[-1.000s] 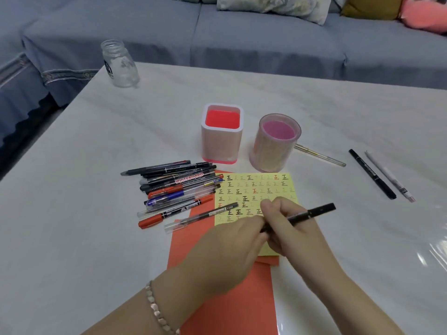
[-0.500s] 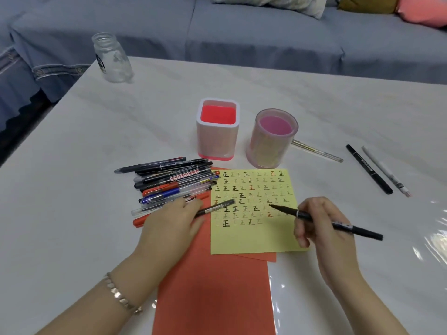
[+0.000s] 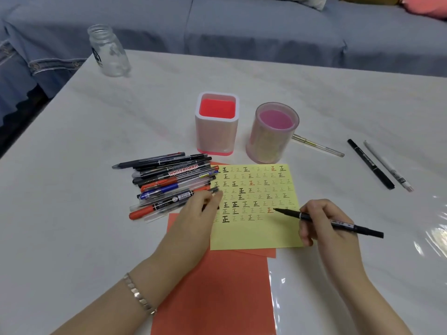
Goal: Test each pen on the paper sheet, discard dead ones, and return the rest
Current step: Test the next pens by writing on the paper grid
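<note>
Right hand is gripping the black marker pen, whose tip seems to be touching the yellow paper sheet on the worktop. Left hand is lying over the pen pile; whether it is gripping anything, I cannot tell. With nothing pressing on it, the sheet may be sliding and spoiling the stroke. One second ago both hands were meeting on this pen.

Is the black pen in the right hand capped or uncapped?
Uncapped: the black pen shows a bare pointed tip over the yellow paper sheet.

left hand rests palm down, fingers loosely bent; right hand pinches a pen in writing grip; both forearms reach forward.
</note>
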The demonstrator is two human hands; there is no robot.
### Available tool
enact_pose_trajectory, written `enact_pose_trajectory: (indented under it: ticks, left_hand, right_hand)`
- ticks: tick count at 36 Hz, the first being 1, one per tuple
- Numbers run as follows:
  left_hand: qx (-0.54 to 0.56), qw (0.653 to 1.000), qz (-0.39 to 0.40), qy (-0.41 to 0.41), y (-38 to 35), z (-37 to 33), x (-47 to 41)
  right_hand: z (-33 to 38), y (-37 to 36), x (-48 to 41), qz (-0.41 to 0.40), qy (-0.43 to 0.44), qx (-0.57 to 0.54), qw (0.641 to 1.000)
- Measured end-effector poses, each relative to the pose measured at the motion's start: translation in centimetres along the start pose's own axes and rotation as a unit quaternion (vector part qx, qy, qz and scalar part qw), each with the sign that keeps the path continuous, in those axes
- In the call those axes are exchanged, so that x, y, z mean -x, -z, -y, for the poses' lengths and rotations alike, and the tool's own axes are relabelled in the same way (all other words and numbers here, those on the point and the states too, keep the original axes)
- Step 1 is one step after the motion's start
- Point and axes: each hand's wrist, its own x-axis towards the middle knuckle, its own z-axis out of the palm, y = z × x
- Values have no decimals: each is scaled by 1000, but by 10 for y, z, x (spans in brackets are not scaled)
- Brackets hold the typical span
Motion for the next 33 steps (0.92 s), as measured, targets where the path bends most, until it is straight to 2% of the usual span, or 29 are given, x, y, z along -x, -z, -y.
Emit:
enact_pose_trajectory:
  ticks: [3,4,6,9,12,17,22,28,33]
  left_hand:
    - [-54,998,-5,-13,-5,-1,-4]
    - [-58,998,-28,-11,-6,-1,-5]
    - [-27,998,-41,37,-6,-2,-6]
    - [-97,990,-36,-98,-18,-5,-1]
    - [-46,986,33,-158,-26,-17,4]
    - [-41,982,118,-143,-41,-16,6]
    - [-76,978,115,-155,-40,-14,3]
    - [-88,976,116,-160,-38,-8,4]
    - [-73,979,113,-150,-38,-9,4]
  right_hand:
    - [-2,7,-2,-18,-2,2,1000]
    - [-2,9,-2,-25,-5,2,1000]
    - [-3,13,-3,-42,-10,1,999]
    - [-3,16,-4,-57,-7,-6,998]
    - [-4,15,-7,-50,-21,-54,997]
    - [-4,3,-12,-60,-34,-77,995]
    - [-6,-14,-16,-87,-15,-16,996]
    - [-9,-39,-17,-121,-23,-28,992]
    - [-24,-48,-17,-145,-27,15,989]
